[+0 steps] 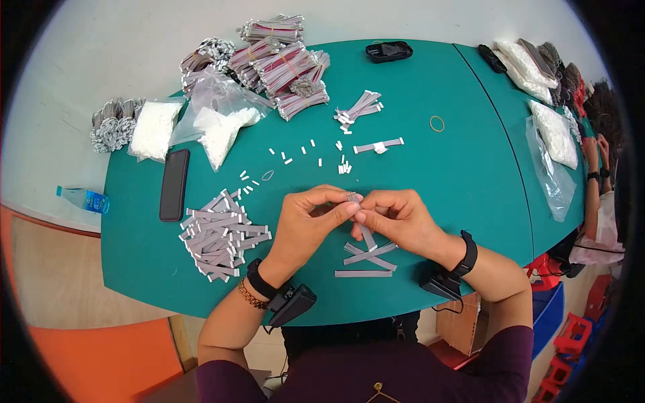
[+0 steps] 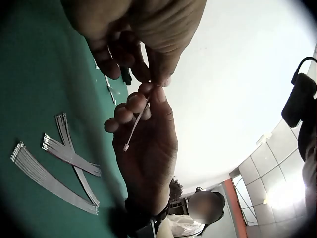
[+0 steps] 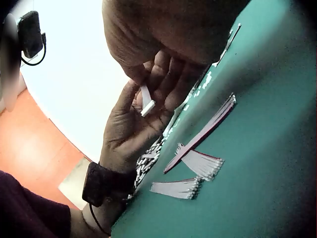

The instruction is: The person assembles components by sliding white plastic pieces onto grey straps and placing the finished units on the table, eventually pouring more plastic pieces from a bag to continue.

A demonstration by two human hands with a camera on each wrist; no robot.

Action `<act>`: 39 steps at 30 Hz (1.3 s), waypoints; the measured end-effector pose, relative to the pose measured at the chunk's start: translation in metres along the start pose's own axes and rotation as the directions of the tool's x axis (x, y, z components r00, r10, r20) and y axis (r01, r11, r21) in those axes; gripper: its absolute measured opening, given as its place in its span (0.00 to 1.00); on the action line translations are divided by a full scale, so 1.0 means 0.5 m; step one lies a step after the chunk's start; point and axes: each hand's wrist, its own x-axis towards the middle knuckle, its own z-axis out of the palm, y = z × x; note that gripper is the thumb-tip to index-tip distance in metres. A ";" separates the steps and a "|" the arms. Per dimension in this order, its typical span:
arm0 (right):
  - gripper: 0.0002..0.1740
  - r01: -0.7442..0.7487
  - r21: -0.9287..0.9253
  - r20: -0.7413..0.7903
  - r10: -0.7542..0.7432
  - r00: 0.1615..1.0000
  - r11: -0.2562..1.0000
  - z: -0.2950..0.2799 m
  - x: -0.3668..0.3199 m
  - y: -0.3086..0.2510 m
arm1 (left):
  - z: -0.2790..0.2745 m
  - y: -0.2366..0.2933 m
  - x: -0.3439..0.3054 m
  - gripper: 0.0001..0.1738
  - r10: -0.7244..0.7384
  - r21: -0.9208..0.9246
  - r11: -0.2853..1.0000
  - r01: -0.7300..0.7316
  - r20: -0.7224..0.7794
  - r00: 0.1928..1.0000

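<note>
Between the two hands is a short grey ribbon cable point(image 1: 367, 236), a white connector point(image 3: 147, 108) on its lower end. My left hand point(image 1: 304, 225) pinches the cable's upper end between thumb and fingers. Right beside it, my right hand point(image 1: 405, 219) also pinches the cable near that end, thumbs almost meeting. The fingertips hide most of the upper end. Below the hands, several ribbon cables point(image 1: 366, 273) with bare wire ends lie on the green table, two of them crossed. Beyond the hands are small white connector housings point(image 1: 344, 168), scattered loose.
A heap of grey cables point(image 1: 225, 235) lies left of my left hand, near a black phone point(image 1: 174, 185). Bundled cables point(image 1: 285, 67) and bags of white parts point(image 1: 156, 129) stand at the back left. A finished-looking cable group point(image 1: 361, 107) and a rubber band point(image 1: 437, 123) lie farther back.
</note>
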 end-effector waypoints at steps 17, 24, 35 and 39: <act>0.10 0.039 0.027 -0.040 -0.038 0.998 0.999 0.004 0.002 0.004 | -0.007 -0.014 0.001 0.08 -0.096 -0.123 0.988 0.097 0.011 0.995; 0.09 -0.003 0.029 -0.016 0.004 1.000 1.000 0.001 0.002 0.001 | 0.002 -0.002 -0.002 0.08 -0.129 -0.152 0.980 0.129 0.007 0.992; 0.10 0.009 0.045 -0.049 -0.007 0.999 0.999 0.003 0.004 0.007 | 0.000 -0.009 -0.002 0.06 -0.151 -0.224 0.963 0.149 0.008 0.989; 0.10 0.013 0.057 -0.062 -0.010 0.998 0.998 0.003 0.005 0.009 | 0.000 -0.010 -0.003 0.06 -0.171 -0.247 0.954 0.167 0.003 0.985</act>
